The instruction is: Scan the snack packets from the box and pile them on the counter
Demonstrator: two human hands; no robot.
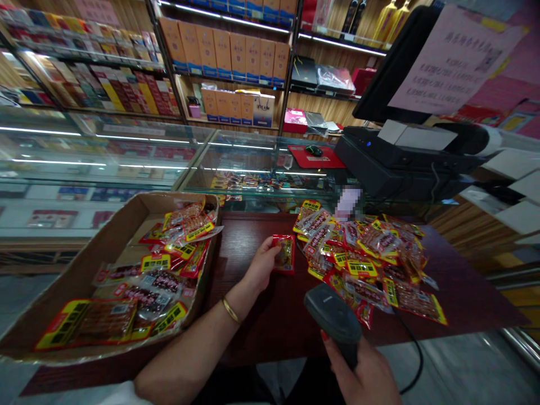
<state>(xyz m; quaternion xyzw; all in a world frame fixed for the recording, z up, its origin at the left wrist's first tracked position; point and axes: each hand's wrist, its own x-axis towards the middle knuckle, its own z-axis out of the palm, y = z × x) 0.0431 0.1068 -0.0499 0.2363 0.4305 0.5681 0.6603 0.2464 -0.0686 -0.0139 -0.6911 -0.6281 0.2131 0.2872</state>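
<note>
My left hand (260,264) pinches a small red-edged snack packet (284,254) by its left side, just over the dark wooden table. In my right hand (366,374) is a dark handheld barcode scanner (333,318), its head tilted up toward the left and a black cable running off at the right. Beyond the scanner lies a heap of yellow-and-red snack packets (363,247). To the left of my left arm stands an open cardboard box (139,211) holding several similar packets (105,320), some with clear wrapping.
Behind the table (248,225) runs a glass display counter (236,152). A black monitor (392,67) with a paper sheet and a dark printer-like machine (379,160) stand at the back right. A mouse (314,150) rests on a red pad. Shelves of boxes (223,53) line the wall.
</note>
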